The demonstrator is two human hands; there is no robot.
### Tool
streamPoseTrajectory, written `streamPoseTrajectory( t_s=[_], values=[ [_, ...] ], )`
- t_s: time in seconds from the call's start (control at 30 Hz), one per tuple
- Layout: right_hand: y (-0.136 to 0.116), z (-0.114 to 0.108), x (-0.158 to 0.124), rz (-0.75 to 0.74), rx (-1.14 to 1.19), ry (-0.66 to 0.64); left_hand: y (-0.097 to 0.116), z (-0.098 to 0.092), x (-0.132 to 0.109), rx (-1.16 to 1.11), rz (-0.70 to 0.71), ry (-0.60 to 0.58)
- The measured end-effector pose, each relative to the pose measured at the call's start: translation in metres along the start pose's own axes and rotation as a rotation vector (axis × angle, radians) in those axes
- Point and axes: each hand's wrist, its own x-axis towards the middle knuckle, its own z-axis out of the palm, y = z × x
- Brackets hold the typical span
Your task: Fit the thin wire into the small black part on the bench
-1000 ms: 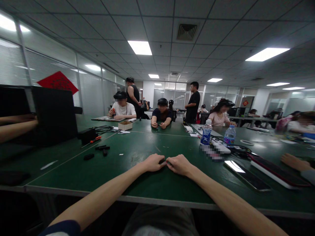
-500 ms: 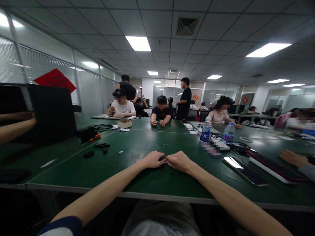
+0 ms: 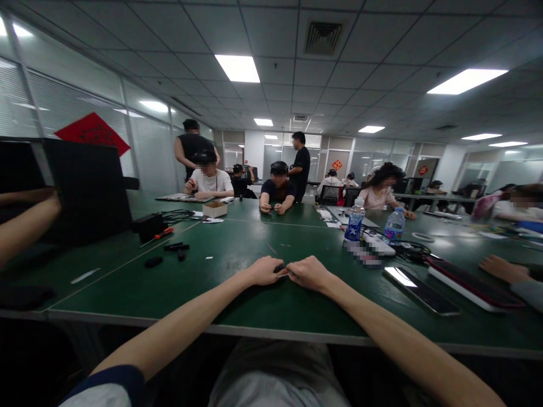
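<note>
Along the near edge of the green table (image 3: pixel 169 297), the left hand (image 3: pixel 265 271) and right hand (image 3: pixel 309 273) press together at the fingertips over the tabletop, pinching a small dark piece (image 3: pixel 279 268) between them. It is too small to tell what it is, and no finished item shows. Well to the left lie a screwdriver (image 3: pixel 163 232) with an orange handle, black parts (image 3: pixel 176 247) and a black case (image 3: pixel 85 192). To the right stand a blue-labelled bottle (image 3: pixel 354 224) and a second bottle (image 3: pixel 395 225), near a phone (image 3: pixel 419 290). Farther right, a co-worker's hand (image 3: pixel 500 269) rests on the table.
</note>
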Motion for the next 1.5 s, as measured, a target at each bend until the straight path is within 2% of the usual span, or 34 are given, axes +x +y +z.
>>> streamPoseTrajectory(
  t_s=[0.37, 0.7, 1.5],
  values=[
    [-0.002, -0.003, 0.000, -0.011, 0.033, 0.050, -0.002, 0.003, 0.001, 0.028, -0.017, 0.015],
    [-0.003, -0.003, 0.001, 0.056, 0.002, -0.075, -0.001, 0.002, 0.000, 0.029, 0.011, 0.021],
    [-0.012, -0.002, 0.006, 0.055, -0.035, -0.018, -0.008, 0.007, 0.004, -0.095, 0.004, 0.019]
  ],
)
